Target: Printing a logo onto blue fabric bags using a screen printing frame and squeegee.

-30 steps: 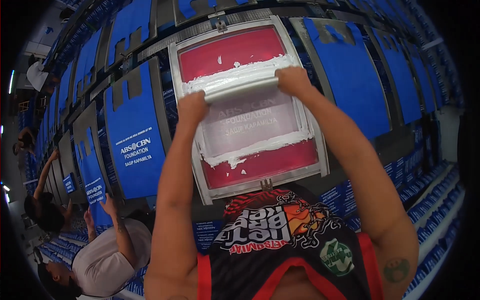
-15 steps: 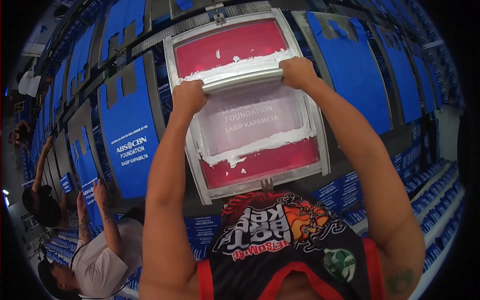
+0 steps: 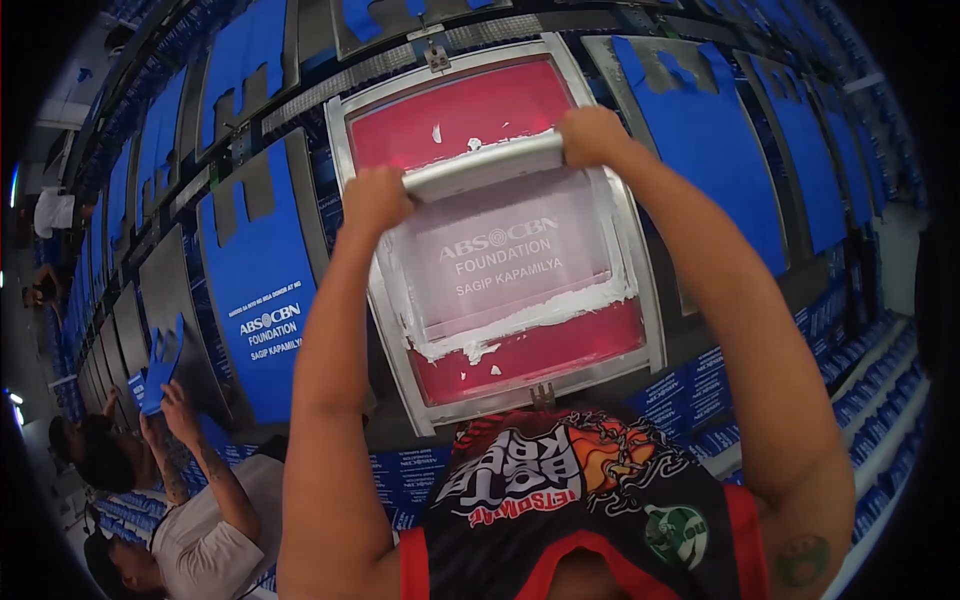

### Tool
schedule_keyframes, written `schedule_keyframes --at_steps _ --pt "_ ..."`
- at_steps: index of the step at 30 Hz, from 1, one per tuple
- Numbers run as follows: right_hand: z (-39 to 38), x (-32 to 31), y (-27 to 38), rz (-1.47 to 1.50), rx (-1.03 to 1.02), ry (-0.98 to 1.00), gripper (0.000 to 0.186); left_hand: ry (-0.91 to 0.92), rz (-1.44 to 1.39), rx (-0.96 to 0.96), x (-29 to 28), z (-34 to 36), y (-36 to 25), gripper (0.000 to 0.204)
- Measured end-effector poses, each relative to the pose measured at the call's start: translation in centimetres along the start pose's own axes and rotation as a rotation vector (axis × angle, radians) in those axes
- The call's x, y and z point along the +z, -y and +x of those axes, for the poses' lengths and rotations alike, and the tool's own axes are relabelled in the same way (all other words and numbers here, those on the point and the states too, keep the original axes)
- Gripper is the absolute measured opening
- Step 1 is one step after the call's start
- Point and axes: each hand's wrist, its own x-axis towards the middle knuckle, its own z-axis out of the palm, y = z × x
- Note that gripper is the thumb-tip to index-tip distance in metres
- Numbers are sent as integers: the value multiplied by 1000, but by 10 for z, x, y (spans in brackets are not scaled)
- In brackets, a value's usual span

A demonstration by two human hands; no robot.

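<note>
In both fists I grip a metal-handled squeegee (image 3: 485, 168), laid crosswise over a screen-printing frame (image 3: 480, 402). My left hand (image 3: 378, 200) is closed round its left end and my right hand (image 3: 597, 137) round its right end. The squeegee's broad side is tilted toward me. Inside the frame is a red-bordered screen with a pale mesh window (image 3: 500, 235) bearing lettering. A ragged band of white ink (image 3: 530, 316) crosses the near part of the mesh, with smears up the right side. What lies under the screen is mostly hidden.
Dark boards with blue bag-shaped sheets flank the frame, one printed sheet (image 3: 262, 270) at left and a plain one (image 3: 710, 150) at right. A co-worker (image 3: 205, 550) at lower left holds a blue sheet (image 3: 163, 370). Metal hinge clamps (image 3: 435, 57) sit at the frame's far end.
The squeegee has tipped, showing more of its broad side, and less white ink shows beyond it. The co-worker's blue sheet has come up off its board. The view has shifted slightly.
</note>
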Motion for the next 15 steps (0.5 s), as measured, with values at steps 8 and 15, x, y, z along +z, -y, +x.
schedule_keyframes --at_steps 8,15 --pt "-82 27 36 348 -106 -762 45 -231 -125 173 1 16 -77 41" --pt "-310 189 143 1208 116 502 59 -12 -259 228 -50 46 -60 35"
